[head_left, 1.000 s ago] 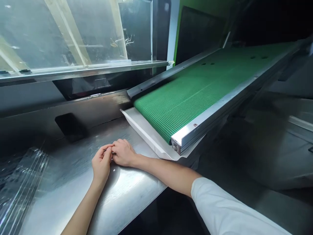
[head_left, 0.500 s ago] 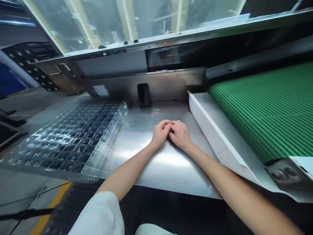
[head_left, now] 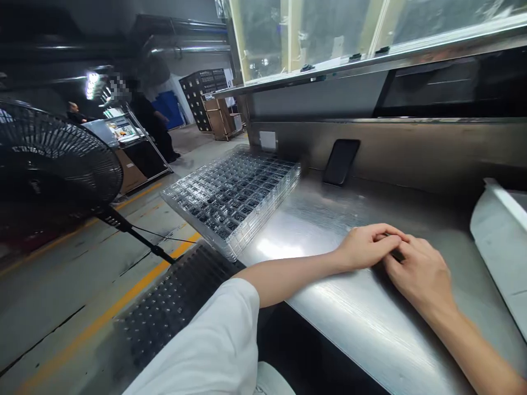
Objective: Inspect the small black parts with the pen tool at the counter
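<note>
My left hand (head_left: 366,249) and my right hand (head_left: 424,274) rest together on a bare metal worktop (head_left: 325,219). Their fingers are curled and meet at the tips. Whether anything lies inside them is hidden. Behind the hands, a black phone (head_left: 341,162) leans against the metal back panel. To the left, a stack of clear plastic trays (head_left: 230,192) with many small pockets sits at the worktop's edge; dark shapes show in the pockets.
A white chute wall (head_left: 502,236) borders the worktop on the right. At the left stands a black fan (head_left: 53,159) on a pole. Farther back, a person in dark clothing (head_left: 150,118) stands near a bench. A glass-fronted frame (head_left: 321,38) rises above the back panel.
My view has swung to the left, bringing in the fan and the people and taking the green conveyor belt out of sight. Both hands stay together on the worktop.
</note>
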### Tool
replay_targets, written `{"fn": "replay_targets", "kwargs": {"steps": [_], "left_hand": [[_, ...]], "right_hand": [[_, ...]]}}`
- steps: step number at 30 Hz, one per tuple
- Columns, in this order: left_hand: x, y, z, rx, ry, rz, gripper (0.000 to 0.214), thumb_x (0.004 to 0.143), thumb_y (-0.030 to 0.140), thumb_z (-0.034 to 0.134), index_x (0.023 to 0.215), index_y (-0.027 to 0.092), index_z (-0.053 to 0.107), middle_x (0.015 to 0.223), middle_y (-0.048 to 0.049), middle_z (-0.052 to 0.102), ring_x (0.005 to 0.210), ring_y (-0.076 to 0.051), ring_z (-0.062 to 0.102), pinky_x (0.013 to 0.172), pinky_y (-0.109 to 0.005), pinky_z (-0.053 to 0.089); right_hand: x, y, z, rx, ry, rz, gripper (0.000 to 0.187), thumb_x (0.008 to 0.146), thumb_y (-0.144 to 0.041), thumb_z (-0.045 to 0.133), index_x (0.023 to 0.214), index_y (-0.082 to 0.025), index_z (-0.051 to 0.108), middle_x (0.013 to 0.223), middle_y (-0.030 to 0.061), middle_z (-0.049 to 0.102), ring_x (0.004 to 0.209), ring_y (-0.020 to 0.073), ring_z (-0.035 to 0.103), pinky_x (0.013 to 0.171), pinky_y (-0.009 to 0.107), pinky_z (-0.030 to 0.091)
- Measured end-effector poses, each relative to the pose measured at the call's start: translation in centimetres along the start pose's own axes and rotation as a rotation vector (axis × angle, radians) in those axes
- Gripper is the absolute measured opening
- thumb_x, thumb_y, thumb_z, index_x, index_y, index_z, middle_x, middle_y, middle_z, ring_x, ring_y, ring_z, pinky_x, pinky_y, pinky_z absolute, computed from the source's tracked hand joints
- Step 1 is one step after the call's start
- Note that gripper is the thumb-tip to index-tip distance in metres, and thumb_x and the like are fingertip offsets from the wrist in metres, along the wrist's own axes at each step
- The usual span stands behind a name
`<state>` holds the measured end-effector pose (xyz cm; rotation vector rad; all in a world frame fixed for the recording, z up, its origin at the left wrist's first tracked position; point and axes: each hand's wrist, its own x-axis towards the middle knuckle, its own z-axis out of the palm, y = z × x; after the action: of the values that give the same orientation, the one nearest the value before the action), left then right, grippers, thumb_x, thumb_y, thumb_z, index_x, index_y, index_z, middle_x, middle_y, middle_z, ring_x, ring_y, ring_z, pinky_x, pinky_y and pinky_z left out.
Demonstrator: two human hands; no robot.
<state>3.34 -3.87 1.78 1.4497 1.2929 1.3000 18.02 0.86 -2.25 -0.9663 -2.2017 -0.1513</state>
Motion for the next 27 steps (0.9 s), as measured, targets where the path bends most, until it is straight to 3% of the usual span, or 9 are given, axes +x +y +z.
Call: {"fn": "replay_targets", "kwargs": {"steps": [8,16,27], "left_hand": [[-0.02,-0.13,-0.11,-0.031,-0.007,0.009,0.030,0.096,0.031,0.058,0.112,0.018,0.079,0.115,-0.0070,0.079,0.109,-0.019,0.070,0.107,-0.031,0.051],[-0.17,0.10,-0.11,-0.044,0.003,-0.004,0.026,0.096,0.030,0.059,0.110,0.019,0.079,0.115,-0.0051,0.079,0.111,-0.018,0.069,0.107,-0.030,0.050],[-0.23,-0.01,-0.15,-0.045,-0.004,0.018,0.028,0.095,0.030,0.059,0.109,0.019,0.079,0.113,-0.0054,0.079,0.109,-0.019,0.069,0.106,-0.030,0.050]], "right_hand": [[0.02,-0.04,0.29,-0.005,0.066,-0.048,0.030,0.096,-0.037,0.041,0.084,-0.023,0.065,0.090,0.0108,0.068,0.079,0.0263,0.058,0.067,0.038,0.040],[-0.04,0.01,0.20,0.053,0.007,0.025,0.027,0.093,-0.036,0.047,0.087,-0.023,0.070,0.097,0.0112,0.070,0.084,0.0273,0.059,0.071,0.040,0.044],[-0.04,0.27,0.44,0.017,0.022,-0.011,0.032,0.094,-0.039,0.043,0.089,-0.023,0.070,0.095,0.0116,0.071,0.081,0.0285,0.059,0.069,0.042,0.045]]}}
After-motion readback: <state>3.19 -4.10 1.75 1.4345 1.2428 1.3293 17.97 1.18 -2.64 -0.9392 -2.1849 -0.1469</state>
